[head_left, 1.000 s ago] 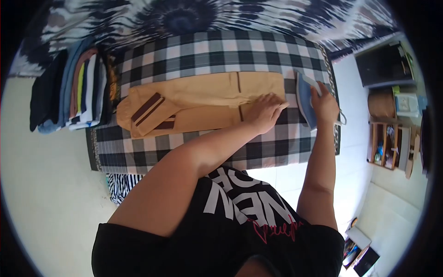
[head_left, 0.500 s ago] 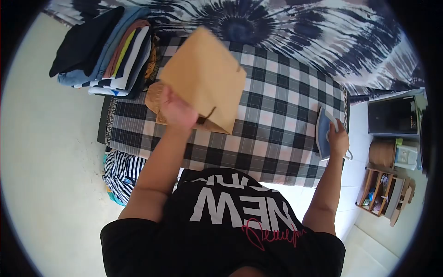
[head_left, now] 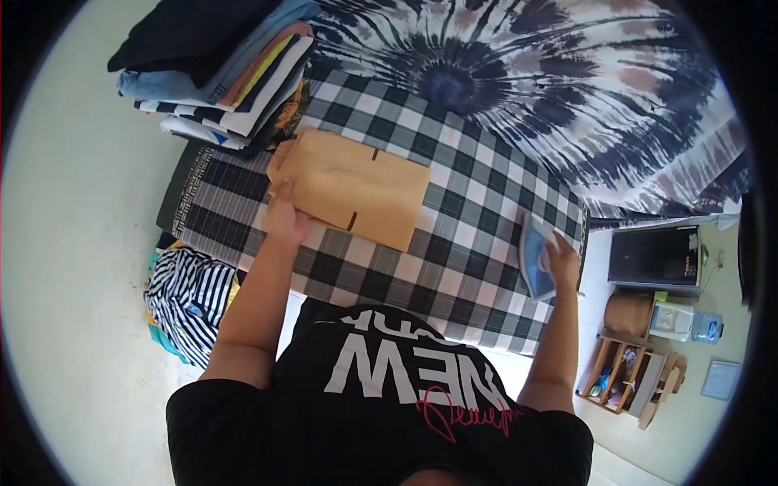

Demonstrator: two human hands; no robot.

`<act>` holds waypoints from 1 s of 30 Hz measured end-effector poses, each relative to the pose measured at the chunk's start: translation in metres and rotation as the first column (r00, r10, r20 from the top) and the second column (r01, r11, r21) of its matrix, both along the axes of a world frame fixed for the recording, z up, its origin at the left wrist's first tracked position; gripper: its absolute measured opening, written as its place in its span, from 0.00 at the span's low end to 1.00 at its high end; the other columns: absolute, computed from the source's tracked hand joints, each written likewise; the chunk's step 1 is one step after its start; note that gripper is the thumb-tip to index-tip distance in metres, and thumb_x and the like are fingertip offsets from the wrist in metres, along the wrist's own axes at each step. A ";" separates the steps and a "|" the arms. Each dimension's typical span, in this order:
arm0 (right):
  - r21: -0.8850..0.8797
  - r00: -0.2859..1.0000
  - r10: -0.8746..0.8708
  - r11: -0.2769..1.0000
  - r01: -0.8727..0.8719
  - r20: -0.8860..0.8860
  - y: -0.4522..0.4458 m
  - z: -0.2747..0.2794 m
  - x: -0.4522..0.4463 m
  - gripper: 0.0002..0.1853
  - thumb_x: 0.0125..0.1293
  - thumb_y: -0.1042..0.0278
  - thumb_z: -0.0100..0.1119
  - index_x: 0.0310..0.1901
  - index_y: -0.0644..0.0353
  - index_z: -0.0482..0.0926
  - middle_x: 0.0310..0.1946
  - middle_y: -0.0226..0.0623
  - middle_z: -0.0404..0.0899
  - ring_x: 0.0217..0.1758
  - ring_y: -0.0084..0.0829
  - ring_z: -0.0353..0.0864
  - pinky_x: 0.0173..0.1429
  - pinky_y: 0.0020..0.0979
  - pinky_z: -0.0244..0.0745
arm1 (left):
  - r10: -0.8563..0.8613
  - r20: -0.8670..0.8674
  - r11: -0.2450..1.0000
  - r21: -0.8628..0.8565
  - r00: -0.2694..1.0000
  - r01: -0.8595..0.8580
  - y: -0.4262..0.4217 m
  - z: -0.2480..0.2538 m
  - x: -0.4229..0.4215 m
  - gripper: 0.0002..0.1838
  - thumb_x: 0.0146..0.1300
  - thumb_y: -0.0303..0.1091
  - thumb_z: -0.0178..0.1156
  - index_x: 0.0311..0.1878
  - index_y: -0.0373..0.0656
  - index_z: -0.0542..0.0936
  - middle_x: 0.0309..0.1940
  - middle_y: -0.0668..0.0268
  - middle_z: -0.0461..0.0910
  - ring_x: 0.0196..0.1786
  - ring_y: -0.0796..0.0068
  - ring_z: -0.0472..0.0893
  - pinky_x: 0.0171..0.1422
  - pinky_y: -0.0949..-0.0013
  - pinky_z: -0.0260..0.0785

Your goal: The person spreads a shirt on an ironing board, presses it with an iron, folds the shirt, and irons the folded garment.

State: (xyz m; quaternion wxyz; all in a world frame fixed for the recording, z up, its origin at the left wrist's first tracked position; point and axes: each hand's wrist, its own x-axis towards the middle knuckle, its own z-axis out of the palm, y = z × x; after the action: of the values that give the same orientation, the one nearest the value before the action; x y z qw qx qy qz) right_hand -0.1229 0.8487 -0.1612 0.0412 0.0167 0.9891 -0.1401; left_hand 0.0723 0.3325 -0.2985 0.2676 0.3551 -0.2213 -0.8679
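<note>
A folded tan shirt (head_left: 356, 182) lies flat on a black-and-white checked cloth (head_left: 462, 243), its collar end to the left and two short dark marks on its upper face. At its near left edge my left hand (head_left: 288, 219) is closed on the fabric, the fingertips partly hidden by it. My right hand (head_left: 565, 265) is wrapped round the handle of a blue-and-white clothes iron (head_left: 535, 257) at the right part of the cloth. The iron's underside is hidden.
A tall stack of folded clothes (head_left: 219, 73) stands at the far left. Striped laundry (head_left: 194, 292) is piled below the near left edge. A tie-dyed curtain (head_left: 519, 89) hangs behind. A small black fridge (head_left: 655, 255) and a wooden rack (head_left: 620, 377) stand at right.
The tan shirt, raised and tilted in my left hand before, now lies flat on the checked cloth. My left hand has come down with its edge. The view has shifted; my right hand still holds the iron.
</note>
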 end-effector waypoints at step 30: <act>0.186 0.680 0.732 0.674 -0.715 -0.037 -0.294 -0.009 0.023 0.22 0.67 0.47 0.57 0.60 0.41 0.80 0.39 0.40 0.88 0.38 0.47 0.85 0.43 0.40 0.78 | -0.008 0.617 0.189 -0.772 0.787 0.607 -0.049 0.013 0.027 0.16 0.63 0.32 0.61 0.54 0.43 0.84 0.33 0.65 0.85 0.29 0.71 0.78 0.39 0.71 0.70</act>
State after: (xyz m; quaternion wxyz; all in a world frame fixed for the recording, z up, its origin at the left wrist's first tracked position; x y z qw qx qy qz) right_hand -0.1000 0.5548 -0.1699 0.0380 -0.3808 0.9232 -0.0350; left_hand 0.0997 0.2830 -0.2860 0.1704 0.2680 -0.8247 -0.4680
